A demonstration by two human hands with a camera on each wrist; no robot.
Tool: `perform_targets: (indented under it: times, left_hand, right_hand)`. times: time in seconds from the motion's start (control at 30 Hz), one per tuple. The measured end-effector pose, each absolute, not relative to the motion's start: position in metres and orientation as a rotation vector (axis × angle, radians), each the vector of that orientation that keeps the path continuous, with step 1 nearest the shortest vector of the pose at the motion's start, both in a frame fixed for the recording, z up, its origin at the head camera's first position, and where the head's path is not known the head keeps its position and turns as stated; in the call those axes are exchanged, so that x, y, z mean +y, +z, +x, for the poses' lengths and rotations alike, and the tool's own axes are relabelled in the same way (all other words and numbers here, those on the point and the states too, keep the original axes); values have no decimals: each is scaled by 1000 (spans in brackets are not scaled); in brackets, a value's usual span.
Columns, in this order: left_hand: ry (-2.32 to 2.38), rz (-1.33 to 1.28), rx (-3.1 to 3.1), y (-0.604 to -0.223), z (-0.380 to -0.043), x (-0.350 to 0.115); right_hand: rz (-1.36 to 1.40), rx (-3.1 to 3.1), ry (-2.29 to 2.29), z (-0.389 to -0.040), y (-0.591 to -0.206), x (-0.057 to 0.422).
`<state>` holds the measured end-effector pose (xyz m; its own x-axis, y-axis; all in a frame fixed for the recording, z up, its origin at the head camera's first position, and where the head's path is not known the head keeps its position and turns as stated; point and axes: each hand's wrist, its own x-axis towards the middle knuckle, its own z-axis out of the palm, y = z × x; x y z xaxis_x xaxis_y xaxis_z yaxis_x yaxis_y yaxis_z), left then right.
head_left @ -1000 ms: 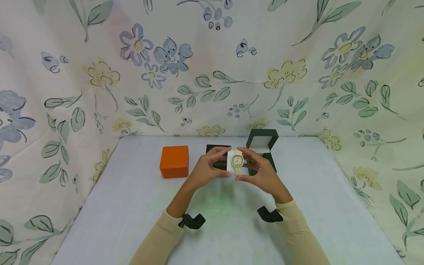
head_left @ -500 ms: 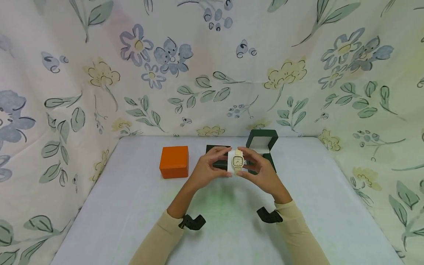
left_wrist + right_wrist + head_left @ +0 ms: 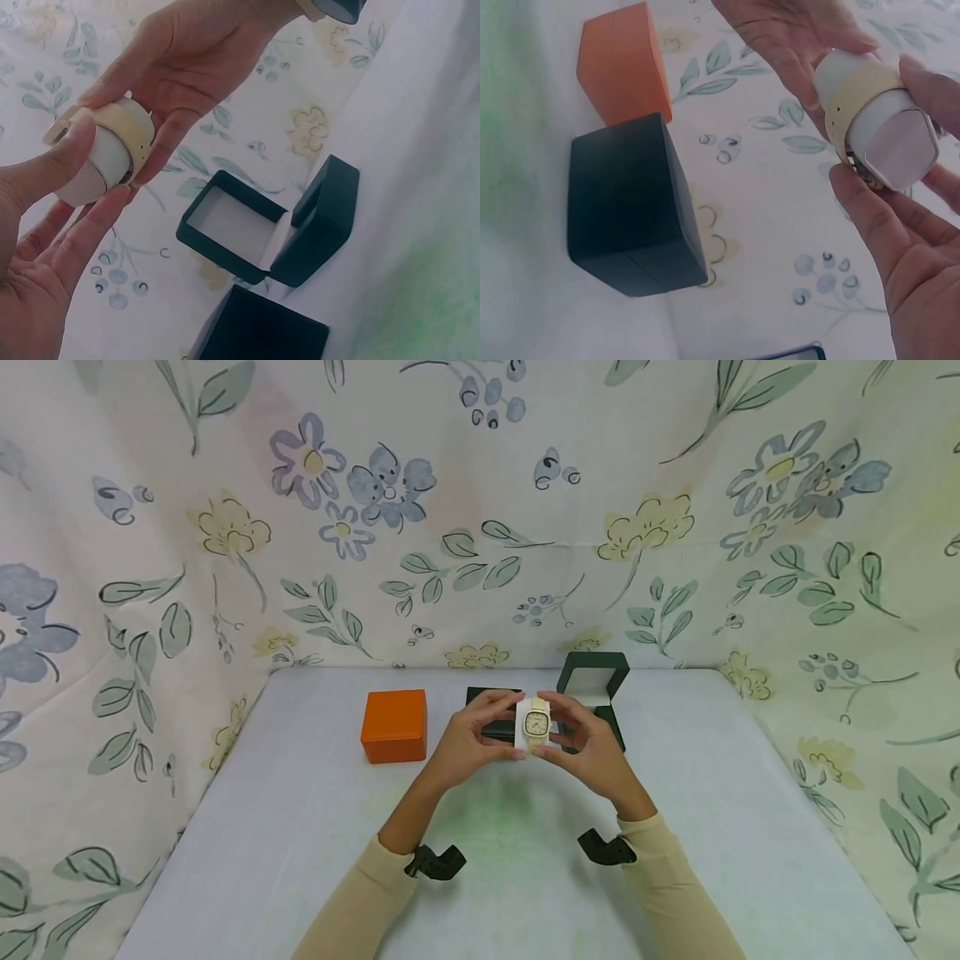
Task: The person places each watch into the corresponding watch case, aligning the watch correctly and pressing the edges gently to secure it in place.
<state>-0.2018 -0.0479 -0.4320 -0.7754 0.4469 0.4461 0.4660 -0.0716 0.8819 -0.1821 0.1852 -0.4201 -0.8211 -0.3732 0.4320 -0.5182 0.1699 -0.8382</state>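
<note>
A wristwatch (image 3: 537, 723) with a pale yellow strap and squarish gold-rimmed dial is wrapped round a white watch cushion (image 3: 520, 737). Both are raised above the table in front of me. My left hand (image 3: 465, 739) grips the cushion's left end between thumb and fingers. From the other side my right hand (image 3: 592, 752) pinches the watch strap, fingers above and thumb below. In the right wrist view the strap (image 3: 862, 94) circles the cushion's middle, and the cushion's flat end (image 3: 904, 150) faces the camera. The dial is hidden in both wrist views.
An orange box (image 3: 394, 727) stands shut at the back left. Behind my hands is a dark green box (image 3: 630, 202), partly covered in the head view. To its right an open green watch box (image 3: 594, 678) shows a pale lid lining. A floral cloth (image 3: 480, 568) hangs behind the table.
The watch has shifted very slightly left on the cushion. My right thumb sits a little higher at the strap's lower end, and the right forearm has edged left. The boxes are unmoved.
</note>
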Motion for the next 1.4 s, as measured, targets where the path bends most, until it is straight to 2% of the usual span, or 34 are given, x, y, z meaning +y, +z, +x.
perform_targets:
  times: [0.87,1.4]
  left_hand:
    - [-2076,-1031,-2132,-431,-203,-49]
    - [-2064,-1020,-2155,-430,-203,-51]
  right_hand:
    - [910,-2273,1829,-182,-424,181]
    - [912,-2335,1669,-183,-424,181]
